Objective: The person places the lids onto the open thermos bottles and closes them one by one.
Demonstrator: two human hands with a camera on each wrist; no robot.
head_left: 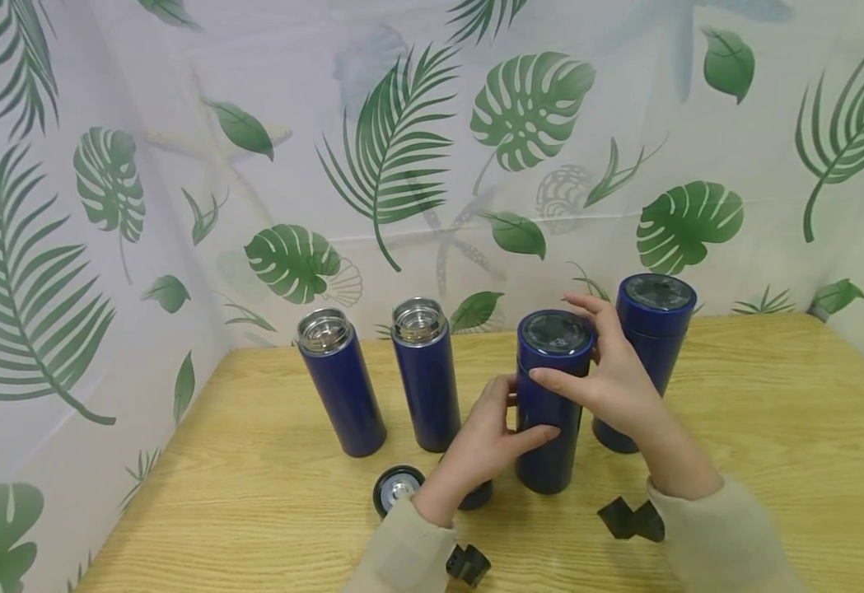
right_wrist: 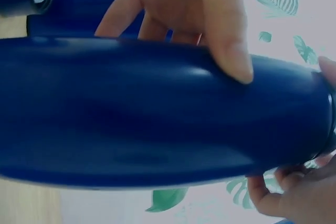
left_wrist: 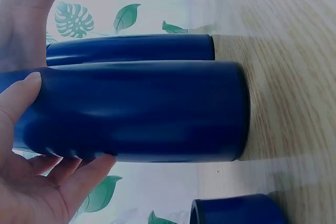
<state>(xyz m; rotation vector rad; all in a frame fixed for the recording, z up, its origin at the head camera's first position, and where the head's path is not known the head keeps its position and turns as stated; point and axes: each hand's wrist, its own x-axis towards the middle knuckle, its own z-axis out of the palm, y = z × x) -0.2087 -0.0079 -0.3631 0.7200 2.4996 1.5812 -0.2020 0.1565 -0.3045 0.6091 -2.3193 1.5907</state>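
Both hands are on a dark blue thermos [head_left: 546, 461] right of the table's middle. Lower down, my left hand [head_left: 485, 432] grips its body, the thumb across the front. Up at the black-topped lid [head_left: 556, 333], my right hand [head_left: 620, 387] holds it, the thumb by the seam and a finger behind the rim. In the left wrist view the thermos body [left_wrist: 142, 111] stretches away from my left hand [left_wrist: 39, 192]. At the right edge of the right wrist view, my right hand [right_wrist: 304, 198] curls its fingers near the lid seam.
Left of the hands stand two uncapped thermoses [head_left: 343, 395] [head_left: 427, 387] with steel mouths. A loose lid [head_left: 394, 486] lies upturned before them; a second lid [head_left: 478, 496] is partly hidden by my left wrist. Another capped thermos [head_left: 654, 329] stands behind my right hand. Leaf-patterned cloth backs the table.
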